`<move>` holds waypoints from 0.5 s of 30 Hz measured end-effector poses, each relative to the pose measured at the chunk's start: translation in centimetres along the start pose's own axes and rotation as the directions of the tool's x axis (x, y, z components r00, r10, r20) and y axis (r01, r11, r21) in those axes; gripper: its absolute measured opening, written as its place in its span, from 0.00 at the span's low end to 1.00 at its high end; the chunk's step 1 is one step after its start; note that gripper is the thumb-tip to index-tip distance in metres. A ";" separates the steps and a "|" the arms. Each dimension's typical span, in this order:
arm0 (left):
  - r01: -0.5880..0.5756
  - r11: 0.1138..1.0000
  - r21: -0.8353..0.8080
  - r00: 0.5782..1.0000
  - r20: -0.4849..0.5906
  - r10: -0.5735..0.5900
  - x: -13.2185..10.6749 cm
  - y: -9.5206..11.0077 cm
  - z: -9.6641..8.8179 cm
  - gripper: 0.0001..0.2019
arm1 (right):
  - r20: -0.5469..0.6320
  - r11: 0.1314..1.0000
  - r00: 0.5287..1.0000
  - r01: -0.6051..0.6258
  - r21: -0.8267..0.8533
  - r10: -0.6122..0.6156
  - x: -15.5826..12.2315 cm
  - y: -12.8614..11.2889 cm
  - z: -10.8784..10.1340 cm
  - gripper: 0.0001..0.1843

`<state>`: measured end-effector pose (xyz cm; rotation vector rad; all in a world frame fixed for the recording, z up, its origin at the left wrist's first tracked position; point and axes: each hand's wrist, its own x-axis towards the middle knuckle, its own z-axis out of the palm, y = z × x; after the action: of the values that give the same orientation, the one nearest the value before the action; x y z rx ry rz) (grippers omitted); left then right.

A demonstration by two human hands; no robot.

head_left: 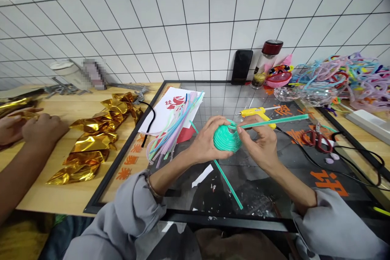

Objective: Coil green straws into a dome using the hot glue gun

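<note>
The green coil (pixel 225 143) was held up over the middle of the dark panel (pixel 262 209) on the counter (pixel 27 195). The left grip (pixel 207 142) cupped it, fingers over its far side and thumb beneath. The right grip (pixel 262 142) pinched a green strip (pixel 280 120) close against the coil's upper right edge, the free end reaching out to the right.

Too hard a squeeze from the left could have dented the rounded rows; too slack a hold might have let the coil turn and its upper turns slip. A sharp tug on the strip could likewise have pulled the last row out of line.

The free end crossed in front of the yellow glue gun (pixel 257 114) in this view, whether touching I could not tell; a sweep of it could have nudged the gun, and a warm nozzle, if it was warm, might have marked the plastic. The black cord (pixel 292 150) ran near the right forearm, so a sleeve (pixel 338 219) could have caught it and dragged the gun along.
</note>
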<state>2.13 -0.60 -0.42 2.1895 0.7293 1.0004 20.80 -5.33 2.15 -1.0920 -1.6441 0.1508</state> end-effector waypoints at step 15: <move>-0.019 1.000 -0.016 0.999 -0.026 0.019 -0.1 0.1 0.0 0.37 | 0.041 0.985 0.985 0.169 0.036 -0.170 0.1 -0.3 0.5 0.05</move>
<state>2.08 -0.72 -0.39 2.1771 0.7114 1.0425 20.20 -5.25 2.19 -0.9252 -1.7600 0.0903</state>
